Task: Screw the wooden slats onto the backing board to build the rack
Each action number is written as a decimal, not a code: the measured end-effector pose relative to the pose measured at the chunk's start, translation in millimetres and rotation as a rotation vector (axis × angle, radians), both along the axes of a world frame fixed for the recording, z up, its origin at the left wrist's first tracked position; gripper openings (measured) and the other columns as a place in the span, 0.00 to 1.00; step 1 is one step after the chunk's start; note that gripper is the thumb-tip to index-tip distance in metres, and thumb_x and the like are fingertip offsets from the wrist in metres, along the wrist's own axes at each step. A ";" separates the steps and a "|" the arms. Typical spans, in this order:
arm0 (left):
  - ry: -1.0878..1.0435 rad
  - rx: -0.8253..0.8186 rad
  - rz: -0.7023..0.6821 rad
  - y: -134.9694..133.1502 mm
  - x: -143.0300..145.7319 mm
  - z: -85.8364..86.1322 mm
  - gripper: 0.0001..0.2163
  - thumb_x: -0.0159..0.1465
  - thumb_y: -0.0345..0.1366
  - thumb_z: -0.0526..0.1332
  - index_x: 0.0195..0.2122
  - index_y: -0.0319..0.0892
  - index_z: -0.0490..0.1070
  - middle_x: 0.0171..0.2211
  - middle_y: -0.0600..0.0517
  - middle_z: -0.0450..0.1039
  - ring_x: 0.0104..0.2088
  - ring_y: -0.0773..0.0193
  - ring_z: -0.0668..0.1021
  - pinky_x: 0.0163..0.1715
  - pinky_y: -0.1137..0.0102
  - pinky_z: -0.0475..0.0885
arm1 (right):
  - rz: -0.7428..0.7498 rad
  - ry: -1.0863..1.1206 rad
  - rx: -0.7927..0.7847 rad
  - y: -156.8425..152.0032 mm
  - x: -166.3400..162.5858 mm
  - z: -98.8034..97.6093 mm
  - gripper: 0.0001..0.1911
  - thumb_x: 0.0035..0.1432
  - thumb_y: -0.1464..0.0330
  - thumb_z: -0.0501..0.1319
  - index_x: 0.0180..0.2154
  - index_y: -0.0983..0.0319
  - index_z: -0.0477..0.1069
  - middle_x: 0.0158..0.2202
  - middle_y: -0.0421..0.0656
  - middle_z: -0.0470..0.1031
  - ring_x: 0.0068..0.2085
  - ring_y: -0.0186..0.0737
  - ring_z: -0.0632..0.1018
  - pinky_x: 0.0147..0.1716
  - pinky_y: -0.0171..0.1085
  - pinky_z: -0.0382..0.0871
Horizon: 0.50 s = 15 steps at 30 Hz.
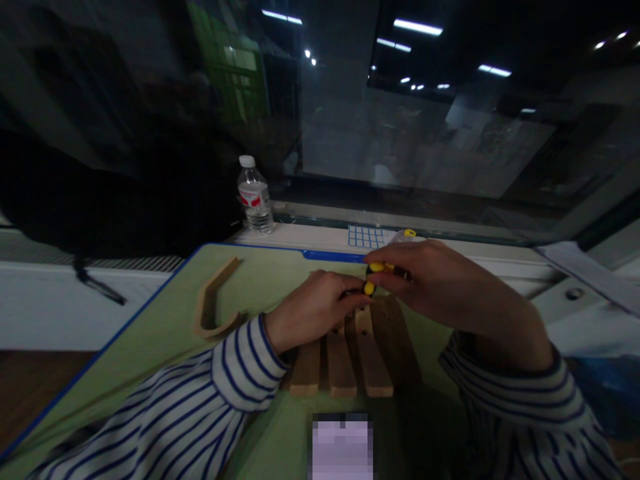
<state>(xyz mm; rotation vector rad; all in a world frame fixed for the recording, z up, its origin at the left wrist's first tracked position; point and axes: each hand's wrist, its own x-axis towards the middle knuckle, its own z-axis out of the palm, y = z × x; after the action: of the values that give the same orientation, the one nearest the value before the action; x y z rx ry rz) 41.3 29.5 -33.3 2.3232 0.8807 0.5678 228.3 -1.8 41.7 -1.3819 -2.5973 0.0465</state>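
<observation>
A short yellow-and-black screwdriver [370,287] stands over the wooden slats, its tip hidden. My right hand [425,273] is closed around its upper part from the right. From the left, my left hand [315,303] has its thumb and index finger pinched at the tool's lower end. Beneath my hands lies a wooden piece with several parallel slats, among them a right slat [373,363], a middle slat [341,367] and a left slat [305,370]. Small dark holes show in the slats near my left fingertips.
A curved wooden strip [203,307] lies at the left of the green, blue-edged board [165,333]. Behind it, a water bottle [257,203] stands on the sill by the dark window. A blue grid-patterned item [366,237] lies behind my hands. A blurred pale block [343,450] is at the front.
</observation>
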 end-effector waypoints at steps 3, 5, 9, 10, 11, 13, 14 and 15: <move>0.002 0.004 -0.007 0.0 0.4 1.6 0.13 0.67 0.39 0.54 0.41 0.41 0.76 0.28 0.53 0.76 0.28 0.65 0.74 0.27 0.74 0.62 | -0.010 -0.014 0.012 0.6 -1.3 0.0 0.15 0.64 0.61 0.52 0.46 0.60 0.72 0.43 0.44 0.78 0.41 0.42 0.76 0.39 0.39 0.64; 0.011 0.009 -0.004 -0.5 0.5 2.9 0.13 0.67 0.38 0.54 0.40 0.41 0.76 0.27 0.53 0.76 0.28 0.65 0.75 0.27 0.74 0.61 | -0.014 -0.015 0.016 0.5 -2.2 0.5 0.15 0.64 0.61 0.53 0.45 0.59 0.72 0.42 0.43 0.78 0.41 0.42 0.76 0.39 0.39 0.63; 0.025 0.035 0.038 -4.0 1.3 7.1 0.11 0.66 0.39 0.56 0.42 0.43 0.77 0.28 0.53 0.77 0.28 0.65 0.76 0.26 0.73 0.61 | -0.020 0.008 -0.001 -1.8 -2.8 2.6 0.13 0.64 0.61 0.53 0.42 0.60 0.72 0.38 0.43 0.78 0.38 0.40 0.76 0.36 0.38 0.63; 0.023 0.046 0.062 -5.1 1.8 8.4 0.11 0.65 0.40 0.57 0.42 0.43 0.77 0.29 0.53 0.78 0.28 0.65 0.76 0.27 0.73 0.62 | -0.025 0.008 -0.003 -2.3 -2.8 3.0 0.13 0.64 0.62 0.53 0.41 0.60 0.73 0.37 0.43 0.78 0.37 0.40 0.76 0.35 0.38 0.63; 0.021 0.058 0.089 -6.1 2.4 9.4 0.12 0.65 0.41 0.58 0.43 0.43 0.77 0.30 0.52 0.78 0.28 0.64 0.76 0.27 0.73 0.62 | -0.029 0.008 -0.006 -2.6 -2.6 3.3 0.12 0.64 0.62 0.53 0.40 0.60 0.73 0.36 0.43 0.78 0.37 0.40 0.76 0.35 0.38 0.63; 0.013 0.074 0.129 -7.2 3.7 10.5 0.12 0.64 0.42 0.59 0.43 0.43 0.77 0.32 0.51 0.79 0.29 0.63 0.77 0.27 0.73 0.63 | -0.023 0.003 -0.010 -2.4 -2.3 3.1 0.12 0.64 0.62 0.53 0.40 0.59 0.73 0.36 0.43 0.78 0.37 0.41 0.76 0.36 0.38 0.64; 0.006 0.076 0.136 -7.2 4.2 10.4 0.12 0.63 0.42 0.59 0.42 0.43 0.77 0.33 0.51 0.79 0.30 0.63 0.77 0.27 0.73 0.64 | -0.020 0.003 -0.008 -2.0 -2.1 2.7 0.13 0.64 0.62 0.53 0.41 0.59 0.73 0.37 0.43 0.78 0.38 0.41 0.77 0.37 0.38 0.64; 0.000 0.074 0.137 -6.8 4.5 9.9 0.12 0.64 0.42 0.59 0.42 0.43 0.77 0.33 0.51 0.79 0.30 0.63 0.77 0.28 0.73 0.64 | -0.017 0.001 -0.005 -1.6 -1.9 2.2 0.13 0.64 0.62 0.53 0.43 0.59 0.73 0.39 0.44 0.78 0.40 0.42 0.77 0.39 0.39 0.65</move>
<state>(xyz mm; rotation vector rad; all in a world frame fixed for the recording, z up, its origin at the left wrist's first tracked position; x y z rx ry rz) 45.8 22.7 -23.4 2.3408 1.0406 0.6678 226.4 -3.4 43.9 -1.4050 -2.5860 0.0509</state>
